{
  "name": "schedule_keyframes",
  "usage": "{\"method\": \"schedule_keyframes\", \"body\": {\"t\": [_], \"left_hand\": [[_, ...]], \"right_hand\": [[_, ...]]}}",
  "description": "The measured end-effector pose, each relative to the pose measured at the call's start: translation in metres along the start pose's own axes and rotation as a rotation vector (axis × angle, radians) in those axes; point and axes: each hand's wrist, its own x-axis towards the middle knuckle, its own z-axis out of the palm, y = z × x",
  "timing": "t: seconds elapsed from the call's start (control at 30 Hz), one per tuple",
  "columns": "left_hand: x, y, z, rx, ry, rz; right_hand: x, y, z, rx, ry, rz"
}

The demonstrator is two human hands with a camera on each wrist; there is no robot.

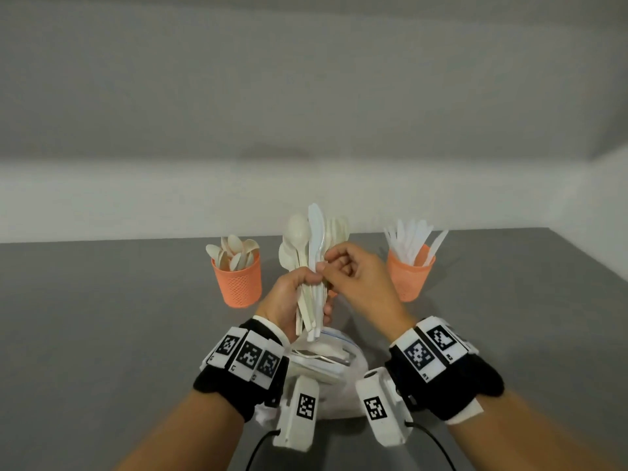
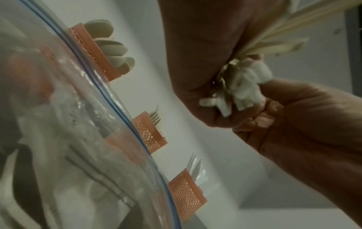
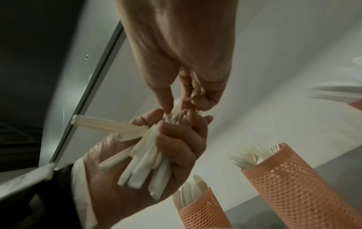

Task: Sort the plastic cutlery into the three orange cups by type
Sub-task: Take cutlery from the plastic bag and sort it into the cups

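Holding a mixed bundle of cutlery (image 1: 311, 266) at frame centre, the left hand (image 1: 289, 300) is clenched round the handles while the right hand (image 1: 353, 277) pinches one white knife (image 1: 316, 232). Light, stiff, slippery plastic, so I'd grab mid-handle and slide it out toward the knife cup (image 1: 409, 277) at right

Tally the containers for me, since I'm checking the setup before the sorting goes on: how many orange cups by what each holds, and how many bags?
Orange cup holding spoons: 1
Orange cup holding forks: 1
Orange cup holding knives: 1
Clear zip bag: 1
Total: 4 containers. The fork cup is almost hidden behind the hands in the head view; the wrist views show it.
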Motion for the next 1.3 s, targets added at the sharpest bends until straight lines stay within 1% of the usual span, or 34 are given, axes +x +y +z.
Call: {"method": "schedule_keyframes", "body": {"t": [0.1, 0.17, 0.2, 0.27, 0.37, 0.53, 0.63, 0.73, 0.8, 0.93, 1.03, 1.2, 1.3], "left_hand": [[0.008, -0.004, 0.009, -0.021, 0.029, 0.018], [0.013, -0.007, 0.013, -0.029, 0.079, 0.050], [0.016, -0.008, 0.015, -0.031, 0.102, 0.063], [0.020, -0.010, 0.020, -0.024, 0.125, 0.086], [0.024, -0.014, 0.029, 0.003, 0.121, 0.115], [0.032, -0.024, 0.037, 0.025, 0.115, 0.210], [0.034, -0.029, 0.041, 0.003, 0.119, 0.258], [0.036, -0.031, 0.040, 0.001, 0.149, 0.267], [0.039, -0.032, 0.040, -0.005, 0.178, 0.261], [0.043, -0.036, 0.042, 0.023, 0.212, 0.276], [0.048, -0.039, 0.042, 0.074, 0.174, 0.263], [0.050, -0.040, 0.047, 0.111, 0.199, 0.239], [0.050, -0.041, 0.049, 0.076, 0.184, 0.221]], "right_hand": [[0.004, 0.004, -0.013, -0.033, -0.007, -0.058], [0.006, 0.005, -0.017, -0.095, -0.017, -0.105], [0.007, 0.007, -0.019, -0.104, -0.019, -0.101], [0.009, 0.009, -0.023, -0.083, -0.023, -0.064], [0.013, 0.014, -0.027, -0.080, -0.040, -0.006], [0.018, 0.020, -0.038, -0.017, -0.118, 0.100], [0.013, 0.023, -0.041, 0.096, -0.118, 0.148], [0.012, 0.026, -0.044, 0.251, -0.115, 0.251], [0.014, 0.027, -0.046, 0.295, -0.121, 0.272], [0.014, 0.032, -0.048, 0.281, -0.121, 0.254], [0.013, 0.032, -0.047, 0.312, -0.129, 0.248], [0.016, 0.039, -0.041, 0.184, -0.046, 0.217], [0.018, 0.040, -0.043, 0.078, 0.013, 0.138]]}}
